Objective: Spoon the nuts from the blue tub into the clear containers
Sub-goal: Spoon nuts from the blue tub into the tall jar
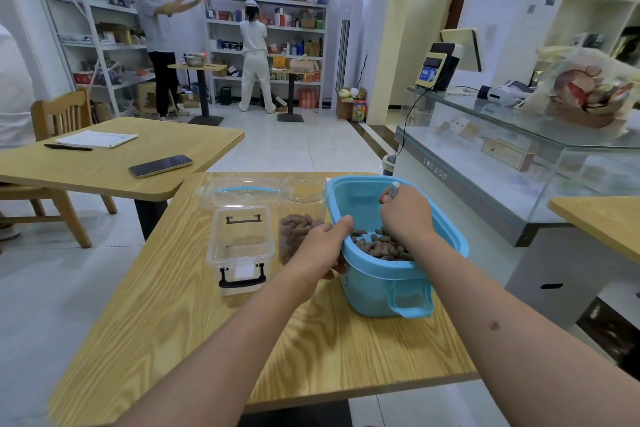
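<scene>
Blue plastic catches the eye first: the blue tub point(388, 274) stands on the near wooden table point(214, 340), tipped toward the person, with brown nuts point(379, 246) heaped in its lower end. The left hand point(320, 246) grips the tub's near rim, thumb hooked over the edge and fingers curled under the outside wall. The right hand point(408, 211) reaches down inside the tub, its fingers closed round a pale spoon handle point(394, 189) that pokes up above the knuckles; the bowl of the spoon is hidden behind the hand.

Just left of the tub, touching or nearly touching it, stands a clear round jar point(302, 215), open at the top and roughly half full of nuts. Left of the jar sits a clear box point(239, 243) with black latches, and behind that box lies a clear lid point(239, 189) with a blue strip.

On the neighbouring table point(104, 166) lie a phone point(160, 166), a pen point(68, 147) and a notepad point(97, 139), with a wooden chair point(60, 114) behind. To the right runs a glass counter point(519, 156). At the far shelves point(266, 45) stand 2 people point(254, 52), both facing the shelves.
</scene>
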